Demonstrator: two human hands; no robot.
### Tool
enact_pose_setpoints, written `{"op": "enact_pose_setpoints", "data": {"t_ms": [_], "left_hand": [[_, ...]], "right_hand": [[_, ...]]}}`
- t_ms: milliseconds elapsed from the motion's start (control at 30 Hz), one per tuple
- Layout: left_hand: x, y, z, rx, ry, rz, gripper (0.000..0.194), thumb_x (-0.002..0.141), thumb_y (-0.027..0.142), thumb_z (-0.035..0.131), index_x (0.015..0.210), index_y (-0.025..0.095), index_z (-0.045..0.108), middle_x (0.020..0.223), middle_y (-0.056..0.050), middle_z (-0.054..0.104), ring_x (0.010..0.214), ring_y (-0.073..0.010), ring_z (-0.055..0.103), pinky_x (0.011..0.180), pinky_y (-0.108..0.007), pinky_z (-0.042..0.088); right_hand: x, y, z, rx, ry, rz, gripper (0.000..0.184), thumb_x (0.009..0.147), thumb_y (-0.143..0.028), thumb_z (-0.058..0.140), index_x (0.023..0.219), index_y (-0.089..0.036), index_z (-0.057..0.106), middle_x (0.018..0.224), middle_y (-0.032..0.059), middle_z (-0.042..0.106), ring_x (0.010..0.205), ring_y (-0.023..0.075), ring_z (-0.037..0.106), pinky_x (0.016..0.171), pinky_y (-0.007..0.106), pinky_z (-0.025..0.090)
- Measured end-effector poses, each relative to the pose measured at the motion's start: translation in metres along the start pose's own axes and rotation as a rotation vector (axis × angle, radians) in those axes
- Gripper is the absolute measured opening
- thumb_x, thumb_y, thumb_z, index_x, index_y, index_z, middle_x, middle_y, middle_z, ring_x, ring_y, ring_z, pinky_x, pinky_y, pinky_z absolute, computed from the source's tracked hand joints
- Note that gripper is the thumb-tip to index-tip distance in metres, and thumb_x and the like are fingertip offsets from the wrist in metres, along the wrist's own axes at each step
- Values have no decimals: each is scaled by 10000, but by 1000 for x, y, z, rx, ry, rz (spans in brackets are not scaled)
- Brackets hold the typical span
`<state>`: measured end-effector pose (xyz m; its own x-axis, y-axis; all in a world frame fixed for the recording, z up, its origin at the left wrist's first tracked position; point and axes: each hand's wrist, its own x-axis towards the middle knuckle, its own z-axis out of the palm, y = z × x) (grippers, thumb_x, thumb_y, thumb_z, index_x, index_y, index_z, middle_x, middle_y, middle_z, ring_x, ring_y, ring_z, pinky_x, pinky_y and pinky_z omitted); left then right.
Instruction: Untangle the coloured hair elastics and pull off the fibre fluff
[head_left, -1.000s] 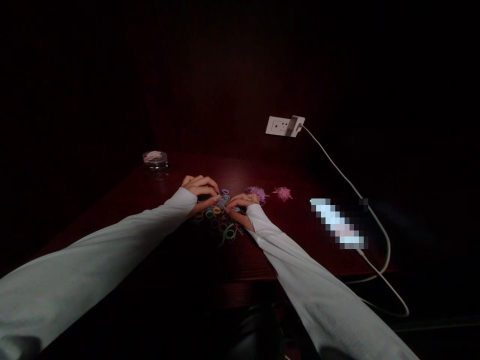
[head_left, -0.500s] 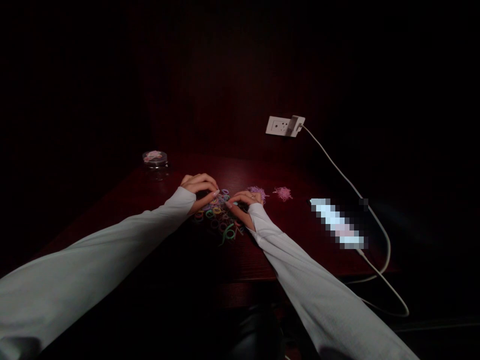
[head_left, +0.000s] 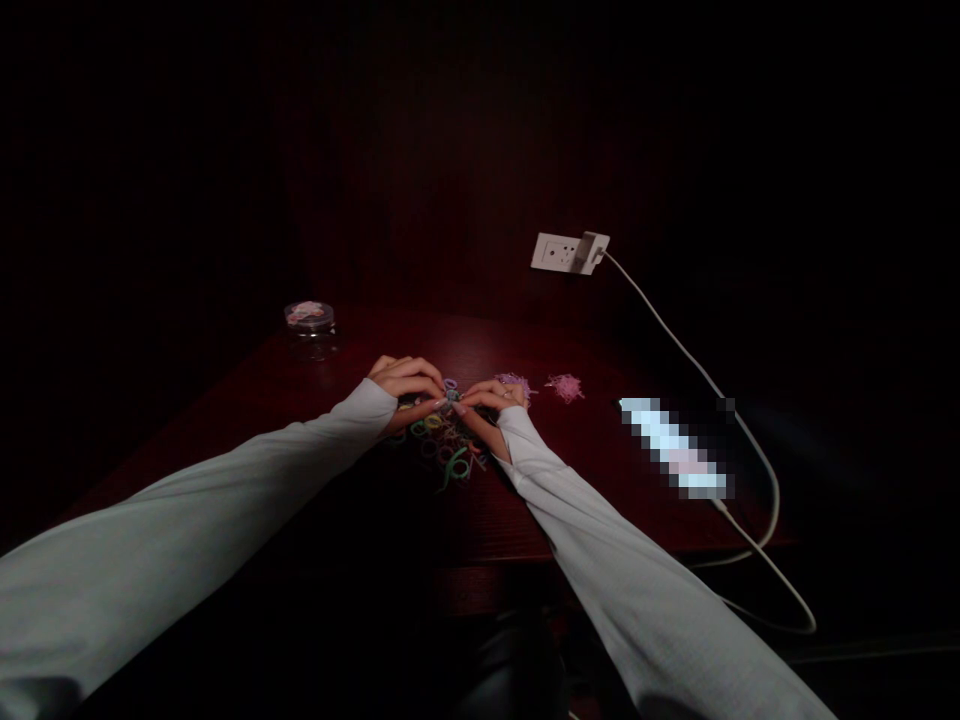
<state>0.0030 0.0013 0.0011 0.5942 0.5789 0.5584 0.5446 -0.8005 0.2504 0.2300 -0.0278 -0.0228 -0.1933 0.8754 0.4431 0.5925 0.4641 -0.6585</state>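
Note:
A loose pile of colourful hair ties (head_left: 454,464), in green, yellow, purple and other shades, lies on the dark red table under my hands. My left hand (head_left: 410,380) is closed in a pinch at the pile's top, thumb and fingers together. Opposite it, my right hand (head_left: 491,401) is pinched too, its fingertips almost meeting the left ones. Between the fingertips shows a small pale bluish hair tie (head_left: 452,396), partly covered. Just behind the right hand sits a heap of thin purple bands (head_left: 517,382), half hidden by the fingers.
Right of the purple heap is a heap of pink bands (head_left: 565,387). A phone with a blurred screen (head_left: 667,445) lies farther right, its white cable (head_left: 675,335) running to a wall socket (head_left: 556,253). A clear round container (head_left: 309,320) stands at the back left.
My left hand has moved right, bringing its fingertips against the small bluish tie by my right fingertips. The right hand has hardly moved.

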Motion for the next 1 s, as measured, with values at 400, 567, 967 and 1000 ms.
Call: {"op": "enact_pose_setpoints", "data": {"t_ms": [400,567,967,1000], "left_hand": [[-3,-4,6,36,-160,-22,423,956,581,590,1254,296,687,1456,-42,615,1294,-278,512,1086,-423,342],[-5,-12,12,7,-196,-47,442,980,561,554,1321,295,648,1507,-44,583,1349,-283,479,1125,-447,323],[-2,-6,3,25,-129,39,205,960,323,569,1047,260,743,1147,-21,737,1081,-227,537,971,-403,289],[-2,-4,3,14,-144,66,199,938,306,578,1038,257,742,1150,-21,737,1083,-229,537,969,-408,279]], "right_hand": [[17,47,-40,-393,385,264,289,946,-488,620,906,-268,804,1107,60,720,1127,301,449,955,452,251],[20,65,-49,-472,365,297,300,922,-498,626,826,-265,789,1110,70,690,1130,312,409,966,477,210],[9,42,-37,-419,250,-88,233,995,-382,562,980,-275,769,1162,69,686,1131,292,448,988,461,304],[7,37,-37,-405,202,-133,240,1005,-384,553,993,-277,768,1154,68,692,1127,287,455,991,460,313]]}}
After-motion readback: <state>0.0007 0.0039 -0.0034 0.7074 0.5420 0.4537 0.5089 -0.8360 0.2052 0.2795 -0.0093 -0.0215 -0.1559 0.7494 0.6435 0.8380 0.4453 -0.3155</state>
